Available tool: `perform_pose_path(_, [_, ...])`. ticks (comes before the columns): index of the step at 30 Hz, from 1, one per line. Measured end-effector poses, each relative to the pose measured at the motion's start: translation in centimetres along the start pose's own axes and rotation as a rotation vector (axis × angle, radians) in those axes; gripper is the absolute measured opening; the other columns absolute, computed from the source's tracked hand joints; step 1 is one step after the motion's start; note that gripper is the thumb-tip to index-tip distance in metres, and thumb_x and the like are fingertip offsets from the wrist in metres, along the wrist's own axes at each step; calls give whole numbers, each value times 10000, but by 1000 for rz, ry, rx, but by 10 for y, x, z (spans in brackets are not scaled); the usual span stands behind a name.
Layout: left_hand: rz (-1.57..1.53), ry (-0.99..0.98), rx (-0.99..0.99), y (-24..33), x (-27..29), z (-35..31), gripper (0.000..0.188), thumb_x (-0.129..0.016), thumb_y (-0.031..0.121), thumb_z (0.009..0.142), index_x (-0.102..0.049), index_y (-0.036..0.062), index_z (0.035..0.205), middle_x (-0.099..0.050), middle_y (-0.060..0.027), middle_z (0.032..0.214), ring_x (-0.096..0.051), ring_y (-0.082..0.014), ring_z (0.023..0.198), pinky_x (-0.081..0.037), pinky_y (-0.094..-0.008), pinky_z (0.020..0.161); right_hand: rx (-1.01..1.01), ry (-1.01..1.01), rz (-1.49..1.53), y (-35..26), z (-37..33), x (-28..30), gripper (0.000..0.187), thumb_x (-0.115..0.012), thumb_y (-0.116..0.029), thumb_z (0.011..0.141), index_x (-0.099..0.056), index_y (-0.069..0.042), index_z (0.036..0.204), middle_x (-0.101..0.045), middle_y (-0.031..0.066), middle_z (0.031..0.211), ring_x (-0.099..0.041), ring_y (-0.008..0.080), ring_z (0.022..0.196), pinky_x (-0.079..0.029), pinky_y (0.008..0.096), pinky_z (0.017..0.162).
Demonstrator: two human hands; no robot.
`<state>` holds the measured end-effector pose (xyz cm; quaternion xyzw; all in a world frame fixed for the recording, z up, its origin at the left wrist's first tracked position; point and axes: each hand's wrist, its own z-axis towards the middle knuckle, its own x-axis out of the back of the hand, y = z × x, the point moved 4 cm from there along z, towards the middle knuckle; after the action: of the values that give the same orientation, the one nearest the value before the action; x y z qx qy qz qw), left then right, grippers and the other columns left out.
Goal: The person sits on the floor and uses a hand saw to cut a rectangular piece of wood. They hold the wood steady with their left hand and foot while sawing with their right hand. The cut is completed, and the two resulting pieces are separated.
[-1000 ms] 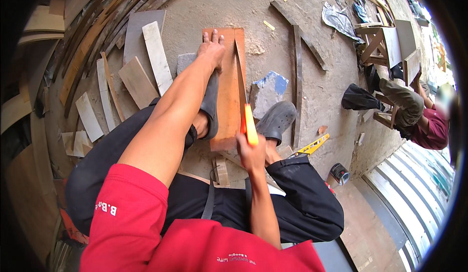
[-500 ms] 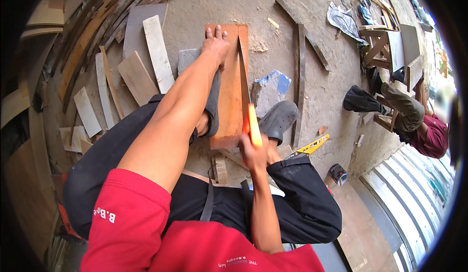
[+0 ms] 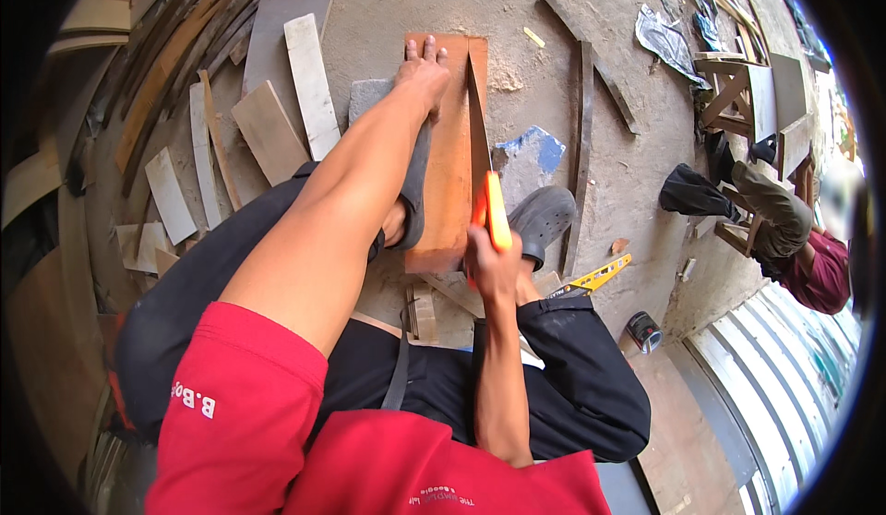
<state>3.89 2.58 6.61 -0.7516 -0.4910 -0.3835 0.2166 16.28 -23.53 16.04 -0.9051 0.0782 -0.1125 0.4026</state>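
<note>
A reddish-brown wooden board [image 3: 450, 169] lies lengthwise in front of me. Near its far end my left hand [image 3: 425, 74] presses flat, fingers spread and pointing away. My right hand [image 3: 496, 261] is wrapped round the yellow-orange handle of a handsaw [image 3: 499, 212]. The saw's blade runs forward along the board's right part, its narrow tip meeting a cut line close to the far end. My left foot, in a dark clog [image 3: 416, 187], rests on the board's left edge. The other clog [image 3: 544, 220] stands to the right of the board.
A grey block [image 3: 367, 97] sits by the board's left side, a blue-stained block [image 3: 533, 160] by its right. A second handsaw [image 3: 598, 278] lies near my right knee, with a can [image 3: 643, 330] beyond. Wood offcuts [image 3: 269, 134] litter the left. Another person [image 3: 784, 215] sits far right.
My right hand has pushed the saw a little farther forward along the board. My left hand keeps its place. The whole view has shifted slightly.
</note>
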Motion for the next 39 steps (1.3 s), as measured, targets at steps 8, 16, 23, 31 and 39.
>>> perform_pose_path(8, [-17, -55, 35, 8, 4, 3, 1326, -957, 331, 573, -150, -32, 1560, -95, -278, 1625, -176, -510, 1470, -320, -491, 1182, 58, -9, -27, -4, 36, -8, 288, -649, -154, 864, -526, 27, 677, -489, 33, 559, -436, 99, 521, -354, 328, 475])
perform_pose_path(16, [26, -77, 32, 11, 6, 3, 1336, -960, 332, 562, -150, -31, 1560, -92, -282, 1624, -174, -507, 1472, -338, -484, 1174, 182, 17, -214, -4, 5, 0, 283, -650, -148, 863, -536, 31, 676, -513, 69, 579, -457, 121, 545, -395, 347, 510])
perform_pose_path(23, [30, -73, 25, -2, -5, 8, 1324, -958, 324, 569, -154, -24, 1562, -109, -266, 1628, -172, -498, 1476, -329, -481, 1179, 208, -3, -124, -1, -54, 0, 228, -635, -112, 858, -547, 36, 708, -510, 80, 581, -470, 127, 554, -392, 356, 514])
perform_pose_path(31, [10, -31, 33, -1, 0, 9, 1349, -963, 327, 550, -145, -22, 1564, -93, -261, 1633, -174, -498, 1476, -285, -479, 1201, 221, 21, -197, 5, -24, -7, 294, -655, -137, 852, -524, 39, 657, -498, 119, 546, -487, 164, 497, -399, 381, 506])
perform_pose_path(39, [-36, -62, 27, 6, 7, -2, 1360, -958, 371, 541, -154, -45, 1555, -105, -291, 1620, -182, -491, 1478, -223, -486, 1221, 53, 16, -85, -3, 27, -9, 278, -647, -146, 847, -553, 45, 668, -511, 65, 555, -496, 114, 542, -406, 356, 520])
